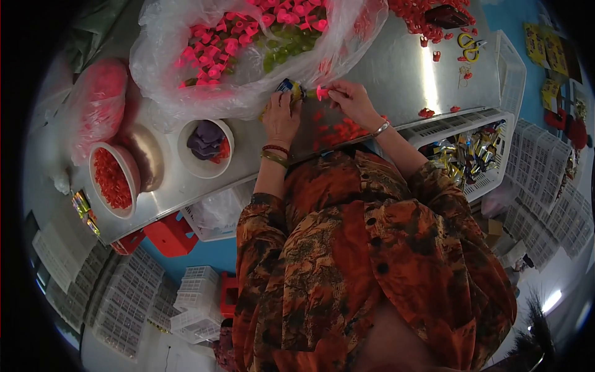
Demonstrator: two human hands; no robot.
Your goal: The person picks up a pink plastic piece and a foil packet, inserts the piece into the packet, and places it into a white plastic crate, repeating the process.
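My left hand (pixel 282 119) is closed round a small blue and yellow packet (pixel 290 88) at the table's near edge. To its right, my right hand (pixel 354 103) pinches a small bright pink piece with a greenish end (pixel 321 93); it points toward the packet. Just beyond both hands lies a large clear plastic bag (pixel 164 102), opened wide and full of pink and green pieces (pixel 285 53). Below my hands, small red pieces (pixel 341 131) lie scattered near the edge.
On the left stand a white bowl of red pieces (pixel 111 177), a white tub with a purple cloth (pixel 206 140) and a filled pink bag (pixel 99 102). Yellow-handled scissors (pixel 469 48) and a red heap (pixel 412 18) lie at right. A white crate (pixel 471 155) holds wrapped packets.
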